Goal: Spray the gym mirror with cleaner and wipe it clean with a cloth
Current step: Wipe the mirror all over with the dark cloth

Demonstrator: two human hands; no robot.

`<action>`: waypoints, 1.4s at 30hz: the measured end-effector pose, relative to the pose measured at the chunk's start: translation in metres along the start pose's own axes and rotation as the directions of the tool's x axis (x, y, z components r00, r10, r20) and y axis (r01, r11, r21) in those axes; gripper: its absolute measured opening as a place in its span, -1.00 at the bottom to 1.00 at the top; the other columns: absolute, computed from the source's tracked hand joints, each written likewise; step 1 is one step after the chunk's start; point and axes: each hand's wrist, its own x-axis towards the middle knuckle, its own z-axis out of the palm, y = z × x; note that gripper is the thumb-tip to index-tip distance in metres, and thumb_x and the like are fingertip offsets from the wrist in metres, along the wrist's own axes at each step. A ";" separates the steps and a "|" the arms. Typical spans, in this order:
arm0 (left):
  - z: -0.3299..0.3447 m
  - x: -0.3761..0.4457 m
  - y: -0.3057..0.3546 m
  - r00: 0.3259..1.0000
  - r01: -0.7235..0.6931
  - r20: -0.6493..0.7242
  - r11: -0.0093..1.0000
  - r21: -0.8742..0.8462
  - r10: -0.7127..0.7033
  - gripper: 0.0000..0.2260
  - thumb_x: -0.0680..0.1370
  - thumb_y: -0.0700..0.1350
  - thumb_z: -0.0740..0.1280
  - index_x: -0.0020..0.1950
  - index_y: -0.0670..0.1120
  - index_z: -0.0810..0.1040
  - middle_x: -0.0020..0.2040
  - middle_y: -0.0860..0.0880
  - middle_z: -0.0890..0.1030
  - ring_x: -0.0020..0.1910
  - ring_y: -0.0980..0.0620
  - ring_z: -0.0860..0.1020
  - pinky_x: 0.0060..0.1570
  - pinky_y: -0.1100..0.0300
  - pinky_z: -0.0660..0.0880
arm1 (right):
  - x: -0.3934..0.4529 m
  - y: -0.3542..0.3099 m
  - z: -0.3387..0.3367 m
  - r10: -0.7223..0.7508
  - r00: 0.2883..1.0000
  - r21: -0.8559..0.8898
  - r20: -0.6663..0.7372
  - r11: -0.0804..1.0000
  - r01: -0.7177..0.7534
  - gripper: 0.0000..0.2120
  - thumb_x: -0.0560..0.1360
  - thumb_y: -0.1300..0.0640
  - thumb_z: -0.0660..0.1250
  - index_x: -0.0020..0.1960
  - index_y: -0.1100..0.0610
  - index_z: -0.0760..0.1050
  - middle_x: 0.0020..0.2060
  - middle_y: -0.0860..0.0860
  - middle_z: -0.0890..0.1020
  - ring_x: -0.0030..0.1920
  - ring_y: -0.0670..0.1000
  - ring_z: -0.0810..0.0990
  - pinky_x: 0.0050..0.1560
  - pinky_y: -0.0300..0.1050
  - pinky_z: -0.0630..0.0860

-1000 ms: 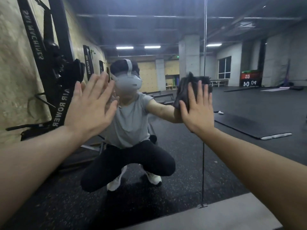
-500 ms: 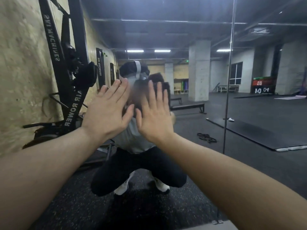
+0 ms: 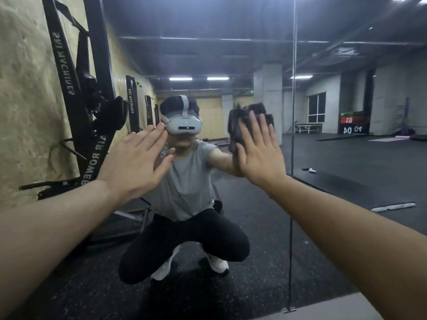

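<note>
— Where's the dark, crumpled wiping cloth [image 3: 249, 122] now?

— Pinned flat against the big wall mirror [image 3: 346, 100], under the right hand [image 3: 258, 155]. Half a second ago that hand was in the middle of the glass, over the reflected headset; now it has swept back out to the right, close to the thin vertical seam [image 3: 293, 158] between the mirror panels, much where it was a second ago.

— Is the hand gripping it?

— No, the fingers are straight and slightly spread, pressing the cloth to the glass with the palm. The cloth bunches out above and to the left of the fingertips.

— And the left hand [image 3: 136, 162]?

— Raised at the glass, fingers straight and close together, thumb out, holding nothing. Whether it touches the mirror, I can't tell. It has hardly moved across all three moments.

— What else shows?

— The reflection of the squatting person in a grey T-shirt [image 3: 187, 181], and the black upright rowing machine [image 3: 76, 88] against the tan wall on the left.
</note>
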 end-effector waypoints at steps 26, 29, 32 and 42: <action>-0.004 0.033 -0.021 0.991 0.113 -0.060 0.992 -0.047 -0.116 -0.41 0.66 0.13 -0.16 0.64 -0.06 0.21 0.63 -0.03 0.20 0.61 -0.04 0.18 0.55 -0.16 0.16 | 0.056 -0.164 0.006 -0.125 0.989 0.054 -0.080 0.990 0.129 -0.35 0.65 -0.07 -0.19 0.58 0.24 -0.35 0.63 0.29 -0.16 0.62 0.28 -0.28 0.60 0.18 -0.33; -0.010 0.033 -0.022 0.992 0.113 -0.041 0.992 -0.051 -0.115 -0.41 0.66 0.12 -0.13 0.60 -0.08 0.31 0.61 -0.05 0.26 0.59 -0.06 0.23 0.52 -0.18 0.22 | 0.058 -0.132 -0.002 -0.277 0.959 0.042 -0.058 0.959 0.280 -0.36 0.69 -0.09 -0.06 0.66 0.17 -0.12 0.65 0.22 -0.06 0.65 0.22 -0.16 0.63 0.13 -0.23; -0.017 0.037 -0.020 0.991 0.123 -0.036 0.989 -0.080 -0.126 -0.43 0.65 0.12 -0.08 0.55 -0.09 0.40 0.58 -0.06 0.33 0.56 -0.09 0.30 0.48 -0.20 0.29 | 0.061 -0.093 -0.012 -0.318 0.947 -0.002 -0.041 0.948 0.318 -0.40 0.69 -0.11 -0.05 0.66 0.12 0.07 0.66 0.16 0.01 0.65 0.18 -0.09 0.64 0.14 -0.12; -0.063 0.058 -0.009 0.990 0.140 0.003 0.988 -0.062 -0.140 -0.48 0.65 0.19 -0.08 0.35 0.05 0.56 0.41 -0.05 0.56 0.37 -0.07 0.51 0.33 -0.09 0.47 | 0.067 0.031 -0.045 0.184 0.980 0.076 0.079 0.979 -0.190 -0.29 0.67 -0.29 -0.06 0.68 -0.01 -0.20 0.65 0.11 -0.22 0.64 0.14 -0.27 0.63 0.13 -0.22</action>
